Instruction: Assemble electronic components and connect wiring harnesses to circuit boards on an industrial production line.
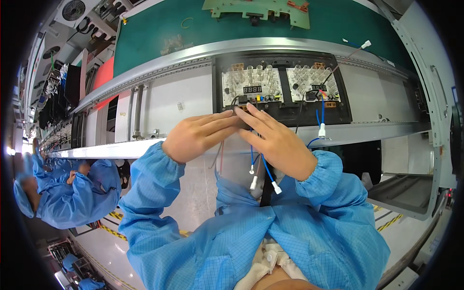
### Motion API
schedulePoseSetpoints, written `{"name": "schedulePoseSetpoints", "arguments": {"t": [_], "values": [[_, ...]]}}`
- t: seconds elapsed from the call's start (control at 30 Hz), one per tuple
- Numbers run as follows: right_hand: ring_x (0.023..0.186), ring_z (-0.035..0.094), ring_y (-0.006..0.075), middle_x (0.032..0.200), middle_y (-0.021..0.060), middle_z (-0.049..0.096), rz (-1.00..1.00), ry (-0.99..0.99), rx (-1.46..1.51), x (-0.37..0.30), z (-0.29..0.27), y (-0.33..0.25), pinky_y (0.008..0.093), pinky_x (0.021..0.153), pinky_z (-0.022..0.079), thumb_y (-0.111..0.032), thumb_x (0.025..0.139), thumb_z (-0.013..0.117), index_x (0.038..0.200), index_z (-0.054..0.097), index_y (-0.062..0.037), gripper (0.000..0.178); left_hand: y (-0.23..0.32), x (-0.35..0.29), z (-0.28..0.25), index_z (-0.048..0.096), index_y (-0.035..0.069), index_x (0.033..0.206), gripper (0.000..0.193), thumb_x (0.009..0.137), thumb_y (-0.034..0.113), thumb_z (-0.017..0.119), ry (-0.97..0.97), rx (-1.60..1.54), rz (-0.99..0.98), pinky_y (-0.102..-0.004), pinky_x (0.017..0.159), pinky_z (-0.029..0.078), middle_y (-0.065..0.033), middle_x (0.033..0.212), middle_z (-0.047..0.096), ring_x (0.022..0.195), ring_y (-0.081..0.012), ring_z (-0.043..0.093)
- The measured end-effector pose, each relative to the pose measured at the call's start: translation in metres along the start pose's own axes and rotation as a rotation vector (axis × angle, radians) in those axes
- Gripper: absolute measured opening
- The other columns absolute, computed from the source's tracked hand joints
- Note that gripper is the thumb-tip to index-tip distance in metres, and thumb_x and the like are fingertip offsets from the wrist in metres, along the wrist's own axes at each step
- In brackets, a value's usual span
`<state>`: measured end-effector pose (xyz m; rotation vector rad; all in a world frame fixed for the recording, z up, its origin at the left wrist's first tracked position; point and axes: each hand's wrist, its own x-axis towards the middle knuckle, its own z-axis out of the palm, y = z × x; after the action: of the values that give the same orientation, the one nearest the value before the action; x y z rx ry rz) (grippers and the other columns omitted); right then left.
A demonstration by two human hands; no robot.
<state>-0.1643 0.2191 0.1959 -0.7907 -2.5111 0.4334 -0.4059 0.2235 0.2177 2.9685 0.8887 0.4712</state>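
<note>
From my distant seat I am making out a row of four pale digit shapes on a small black display (252,89), which is sitting on the left white circuit board (273,89). A matching display (316,88) is sitting on the right white circuit board (300,95); it is looking less distinct, so I am probably seeing the same kind of row. Yellow-and-black striped warning tape (389,223) is running along the floor.
</note>
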Motion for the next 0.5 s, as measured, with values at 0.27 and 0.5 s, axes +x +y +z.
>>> {"name": "schedulePoseSetpoints", "arguments": {"t": [0.27,0.5], "values": [[0.113,0.059,0.0318,0.122,0.0149,0.06,-0.242,0.131,0.013,-0.039,-0.082,-0.01,0.0333,0.086,0.055,-0.003,0.077,0.063,0.115,0.063,-0.0065,0.038,-0.03,0.033,-0.035,0.068,0.006,0.104,0.035,0.072,-0.006,0.058,-0.064,-0.162,-0.019,-0.0375,0.086,0.055,-0.0111,0.118,0.065,0.106,-0.0296,0.065],[0.093,0.063,0.029,0.104,0.0117,0.064,0.149,0.382,-0.073,-0.076,-0.109,0.079,0.0364,0.078,0.052,-0.002,0.071,0.071,0.11,0.064,-0.0064,0.039,-0.037,0.113,-0.036,0.062,0.009,0.118,0.037,0.082,0.0,0.062,-0.117,-0.164,-0.009,-0.0368,0.083,0.055,-0.0109,0.117,0.064,0.099,-0.0308,0.064]]}}
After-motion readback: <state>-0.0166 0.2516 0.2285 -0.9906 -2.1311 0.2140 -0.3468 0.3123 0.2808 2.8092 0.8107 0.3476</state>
